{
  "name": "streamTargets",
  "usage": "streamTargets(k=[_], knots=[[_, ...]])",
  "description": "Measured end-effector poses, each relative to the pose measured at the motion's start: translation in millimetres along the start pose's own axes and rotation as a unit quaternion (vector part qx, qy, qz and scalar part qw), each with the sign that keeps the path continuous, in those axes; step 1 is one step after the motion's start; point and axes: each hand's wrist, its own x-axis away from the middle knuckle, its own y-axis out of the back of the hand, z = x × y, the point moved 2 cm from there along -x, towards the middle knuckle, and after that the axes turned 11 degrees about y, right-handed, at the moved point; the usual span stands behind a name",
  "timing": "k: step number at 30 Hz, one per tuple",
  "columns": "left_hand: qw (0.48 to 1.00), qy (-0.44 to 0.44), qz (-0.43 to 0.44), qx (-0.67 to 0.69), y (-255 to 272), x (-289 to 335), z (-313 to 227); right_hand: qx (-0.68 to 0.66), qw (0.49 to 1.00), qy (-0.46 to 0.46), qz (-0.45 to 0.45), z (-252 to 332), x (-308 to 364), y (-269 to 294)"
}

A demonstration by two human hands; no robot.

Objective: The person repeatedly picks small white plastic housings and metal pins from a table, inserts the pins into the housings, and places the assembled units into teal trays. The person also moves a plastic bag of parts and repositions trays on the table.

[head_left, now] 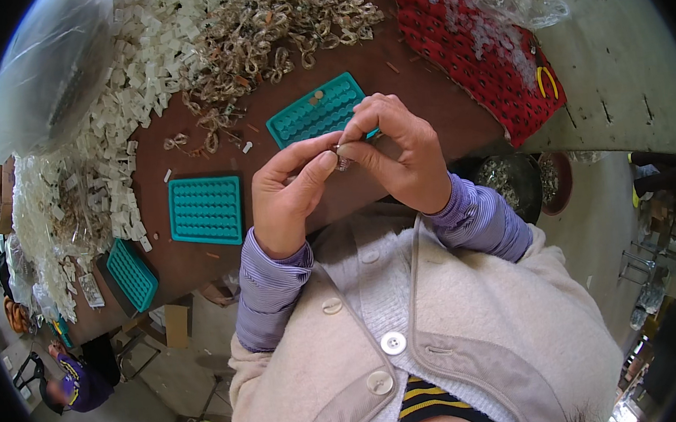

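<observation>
My left hand and my right hand meet above the table's near edge. Thumb and forefinger of each are pinched together on a small coiled bundle, like thin looped wire, mostly hidden by the fingertips. Just beyond them lies a teal tray with rows of round hollows; a few small round tan pieces rest on it. Farther left lies a second teal tray with rows of hollows. A large heap of similar coiled bundles covers the far middle of the table.
Small white plastic pieces are heaped at the far left beside a clear bag. A third teal tray sits at the left edge. Yellow-handled pliers lie on red patterned cloth. Another person is at lower left.
</observation>
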Motion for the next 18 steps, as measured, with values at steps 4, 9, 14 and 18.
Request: streamTargets(k=[4, 9, 14, 18], knots=[[0.995, -0.057, -0.048, -0.072, 1.9, 3.2, -5.6, -0.142, 0.964, -0.222, -0.017, -2.4, 9.2, -6.4], [0.991, 0.025, 0.036, 0.128, 13.3, -8.0, 1.9, -0.297, 0.908, -0.293, -0.039, -6.7, 12.2, -9.6], [0.968, 0.086, 0.093, 0.218, 16.6, -14.3, 16.6, -0.239, 0.941, -0.238, 0.028, -10.3, 12.7, -5.2], [0.969, 0.072, 0.092, 0.220, 13.1, -16.3, 21.1, -0.184, 0.956, -0.226, 0.032, -13.1, 12.7, 1.1]])
